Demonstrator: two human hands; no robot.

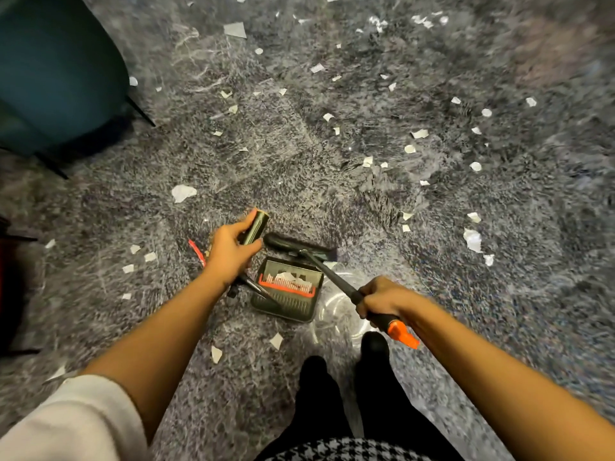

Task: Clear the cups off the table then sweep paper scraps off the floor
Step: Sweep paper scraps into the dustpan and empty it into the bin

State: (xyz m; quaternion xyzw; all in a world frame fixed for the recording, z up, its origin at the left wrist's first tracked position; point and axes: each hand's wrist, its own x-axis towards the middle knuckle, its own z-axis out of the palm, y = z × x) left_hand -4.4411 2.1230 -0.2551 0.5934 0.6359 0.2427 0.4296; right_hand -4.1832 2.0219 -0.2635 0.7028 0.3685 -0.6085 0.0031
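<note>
White paper scraps (183,193) litter most of the grey floor (299,201); only a few lie in the dustpan (293,307). My left hand (229,251) grips the dustpan's upright handle and my right hand (382,301) grips the broom (294,244). I judge sweeping barely begun. No cups are in view.

Left hand (229,249) and right hand (379,299) both curled, gripping.

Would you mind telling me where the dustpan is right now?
In the head view the dustpan sits on the carpet at centre, between the left hand and right hand, with the broom head at its far edge.
</note>
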